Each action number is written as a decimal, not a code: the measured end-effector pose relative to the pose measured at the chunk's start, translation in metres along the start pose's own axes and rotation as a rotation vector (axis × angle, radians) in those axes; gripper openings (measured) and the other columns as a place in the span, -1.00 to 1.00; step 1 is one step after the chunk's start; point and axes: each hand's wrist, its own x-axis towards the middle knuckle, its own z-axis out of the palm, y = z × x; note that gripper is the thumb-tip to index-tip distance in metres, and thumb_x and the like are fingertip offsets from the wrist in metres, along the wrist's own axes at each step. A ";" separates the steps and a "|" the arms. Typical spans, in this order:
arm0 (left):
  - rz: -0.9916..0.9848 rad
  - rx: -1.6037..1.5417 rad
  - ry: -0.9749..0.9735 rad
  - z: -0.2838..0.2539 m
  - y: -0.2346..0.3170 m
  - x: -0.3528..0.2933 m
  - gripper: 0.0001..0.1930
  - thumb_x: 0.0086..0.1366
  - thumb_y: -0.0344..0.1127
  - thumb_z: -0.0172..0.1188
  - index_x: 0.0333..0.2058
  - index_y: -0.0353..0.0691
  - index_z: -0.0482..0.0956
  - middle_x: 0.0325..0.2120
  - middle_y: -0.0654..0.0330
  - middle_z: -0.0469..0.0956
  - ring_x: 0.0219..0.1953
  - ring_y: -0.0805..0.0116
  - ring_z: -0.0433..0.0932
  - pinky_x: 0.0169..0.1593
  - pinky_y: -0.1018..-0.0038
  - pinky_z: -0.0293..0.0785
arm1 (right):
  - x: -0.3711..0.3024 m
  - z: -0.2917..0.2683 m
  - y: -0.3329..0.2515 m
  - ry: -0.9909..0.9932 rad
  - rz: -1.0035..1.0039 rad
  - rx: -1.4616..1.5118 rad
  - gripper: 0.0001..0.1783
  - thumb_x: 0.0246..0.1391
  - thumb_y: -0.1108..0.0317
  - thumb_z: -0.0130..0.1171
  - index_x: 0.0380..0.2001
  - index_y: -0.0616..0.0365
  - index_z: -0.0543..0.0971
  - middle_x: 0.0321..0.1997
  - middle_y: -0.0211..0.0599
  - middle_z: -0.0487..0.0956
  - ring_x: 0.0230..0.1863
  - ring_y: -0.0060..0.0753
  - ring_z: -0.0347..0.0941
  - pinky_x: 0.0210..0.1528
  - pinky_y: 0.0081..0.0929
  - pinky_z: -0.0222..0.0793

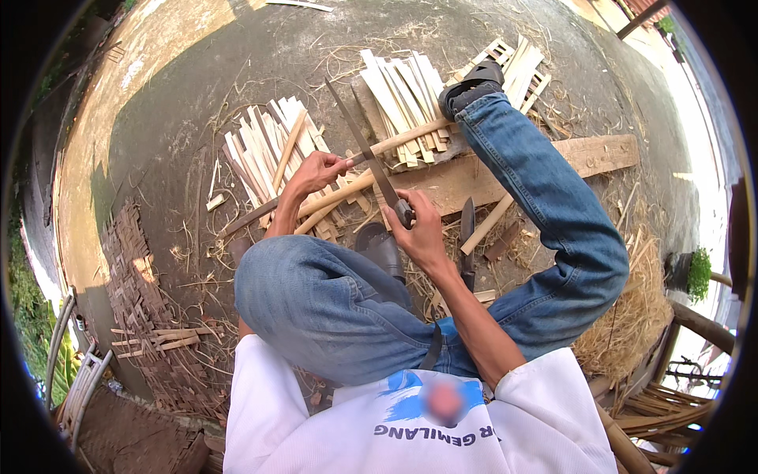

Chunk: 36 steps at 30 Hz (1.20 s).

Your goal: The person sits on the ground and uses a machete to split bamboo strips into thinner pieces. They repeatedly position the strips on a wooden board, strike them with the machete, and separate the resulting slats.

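Observation:
In my right hand (418, 229) is the dark handle of a long, tapering handsaw (365, 146), its blade pointing away to the upper left. The blade lies across a round bamboo stick (407, 136), whose right end reaches my sandalled foot (474, 87). My left hand (316, 175) is closed on the same stick, just left of the blade. Beneath it lies another light pole (335, 192), running down to my bent left knee. A knife (468, 221) with a dark handle lies beside my right forearm.
Piles of pale split strips lie to the left (257, 154) and ahead (407, 87). A wooden plank (596, 156) runs under my right leg. Fine shavings (624, 332) heap at the right. A torn woven mat (146, 300) lies at the left.

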 end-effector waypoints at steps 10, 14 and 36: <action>0.009 0.060 0.029 0.001 0.008 -0.002 -0.45 0.31 0.20 0.28 -0.34 -0.30 0.75 -0.59 0.21 0.61 -0.54 0.45 0.50 -0.45 0.39 0.41 | 0.003 0.033 0.018 0.179 0.074 -0.044 -0.79 0.15 0.36 0.30 -0.15 0.13 0.70 -0.36 -0.19 0.52 -0.36 -0.18 0.53 -0.31 -0.27 0.43; -0.007 0.045 0.006 0.004 0.003 0.000 -0.45 0.31 0.21 0.27 -0.39 -0.28 0.74 -0.62 0.22 0.57 -0.56 0.47 0.46 -0.49 0.40 0.34 | -0.037 0.011 0.023 0.108 0.013 -0.243 -0.80 0.11 0.39 0.30 -0.18 0.11 0.72 -0.49 -0.21 0.42 -0.46 -0.17 0.46 -0.40 -0.21 0.36; 0.096 0.108 0.027 0.011 -0.013 0.008 -0.47 0.35 0.19 0.22 -0.41 -0.25 0.73 -0.74 0.32 0.41 -0.66 0.51 0.26 -0.55 0.36 0.17 | 0.008 0.013 0.010 0.061 -0.055 -0.327 -0.61 0.05 0.40 0.31 0.00 0.03 0.69 -0.46 -0.25 0.48 -0.43 -0.16 0.47 -0.40 -0.23 0.38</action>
